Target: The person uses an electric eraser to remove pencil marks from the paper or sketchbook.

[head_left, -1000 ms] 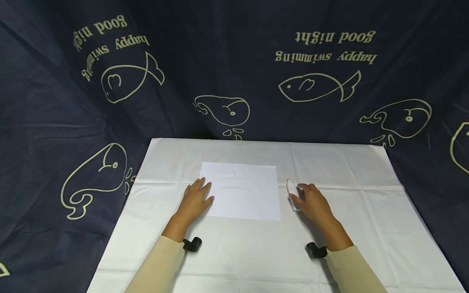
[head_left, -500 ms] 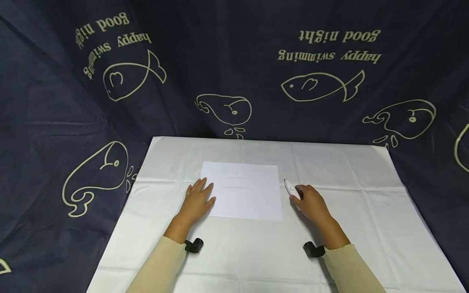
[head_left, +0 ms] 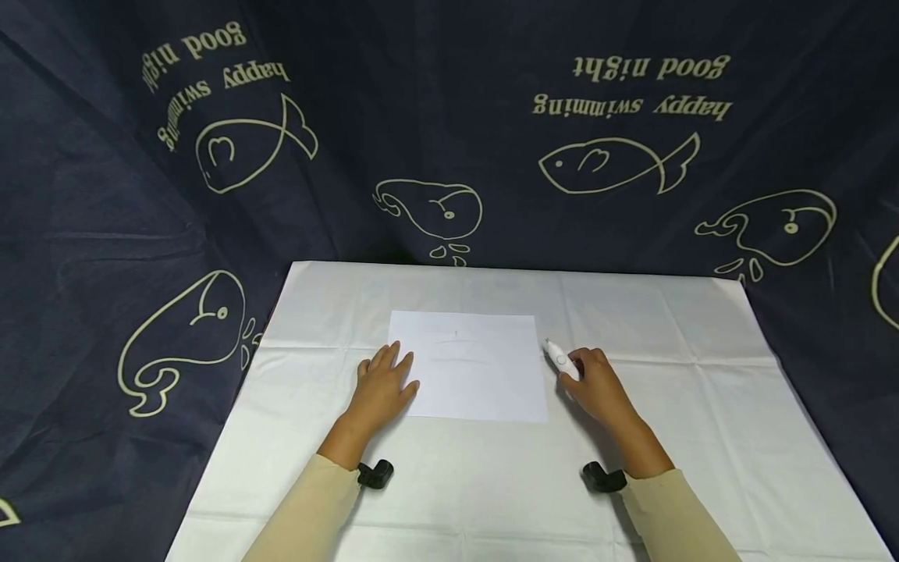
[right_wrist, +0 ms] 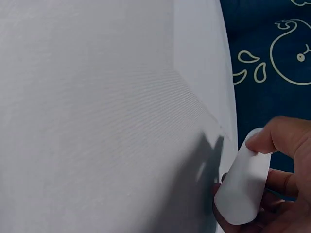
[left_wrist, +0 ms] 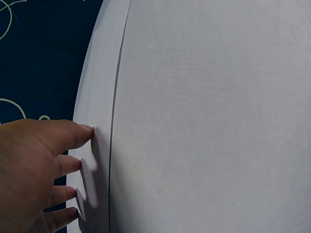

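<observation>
In the head view my left hand [head_left: 380, 393] rests with spread fingers on the left side of a white sheet of paper [head_left: 485, 390]. A few faint lines are marked on that sheet. My right hand [head_left: 597, 386] holds a white pen-shaped device [head_left: 562, 360] with a narrow tip and a round button, just right of the paper. Its tip points up and to the left. In the right wrist view, thumb and fingers wrap round the rounded end of the device [right_wrist: 243, 187]. The left wrist view shows the left fingertips over the paper [left_wrist: 109, 63].
A white cloth with creases [head_left: 463, 484] covers the table. Dark blue fabric [head_left: 492, 47] with fish and whale outlines hangs behind it and at the sides. A black wrist camera [head_left: 376, 474] sits on the left wrist, another black camera [head_left: 602, 477] on the right.
The right hand has tilted the white device, so its tip has swung left toward the paper. Paper and left hand have shifted slightly to the right.
</observation>
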The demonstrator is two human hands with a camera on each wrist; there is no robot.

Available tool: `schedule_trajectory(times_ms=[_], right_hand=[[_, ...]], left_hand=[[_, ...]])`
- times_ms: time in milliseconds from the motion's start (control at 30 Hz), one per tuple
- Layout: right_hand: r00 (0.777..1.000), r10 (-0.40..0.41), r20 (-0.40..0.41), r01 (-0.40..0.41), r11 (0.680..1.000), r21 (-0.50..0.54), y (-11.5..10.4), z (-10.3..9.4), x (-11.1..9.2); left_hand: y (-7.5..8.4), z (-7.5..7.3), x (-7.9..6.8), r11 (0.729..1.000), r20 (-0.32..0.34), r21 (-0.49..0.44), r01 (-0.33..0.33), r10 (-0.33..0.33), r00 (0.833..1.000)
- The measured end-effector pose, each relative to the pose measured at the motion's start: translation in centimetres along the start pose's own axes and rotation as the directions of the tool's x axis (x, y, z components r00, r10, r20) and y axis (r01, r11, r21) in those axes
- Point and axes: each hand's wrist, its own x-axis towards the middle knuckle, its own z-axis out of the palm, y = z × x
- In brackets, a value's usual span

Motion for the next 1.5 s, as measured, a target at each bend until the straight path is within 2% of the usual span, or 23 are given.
schedule_trajectory(times_ms=[300, 633, 867, 1000, 1167, 1500], right_hand=[[0.998, -0.007, 0.065, 0.002, 0.997, 0.076, -0.6, 0.1, -0.3], [0.993, -0.022, 0.119, 0.01, 0.995, 0.104, -0.6, 0.5, -0.4], [0.991, -0.047, 0.127, 0.033, 0.993, 0.109, -0.6, 0.7, -0.3], [0.987, -0.077, 0.138, 0.066, 0.995, 0.08, -0.7, 0.8, -0.3], [0.98, -0.169, 0.105, 0.172, 0.985, -0.021, -0.6, 1.0, -0.3], [0.975, -0.176, 0.136, 0.183, 0.982, -0.046, -0.5, 1.5, -0.3]], left_hand=[[0.8, 0.3, 0.0, 0.999, -0.004, 0.015, -0.045, 0.045, 0.999], [1.2, 1.0, -0.1, 0.994, 0.015, 0.046, -0.103, 0.102, 0.995], [1.4, 1.0, 0.1, 0.989, 0.044, -0.02, -0.149, 0.15, 0.988], [1.3, 1.0, 0.2, 0.991, 0.07, -0.024, -0.135, 0.136, 0.988], [1.0, 1.0, 0.5, 0.993, 0.096, -0.019, -0.116, 0.118, 0.988], [0.6, 1.2, 0.8, 0.991, 0.112, -0.026, -0.132, 0.134, 0.985]])
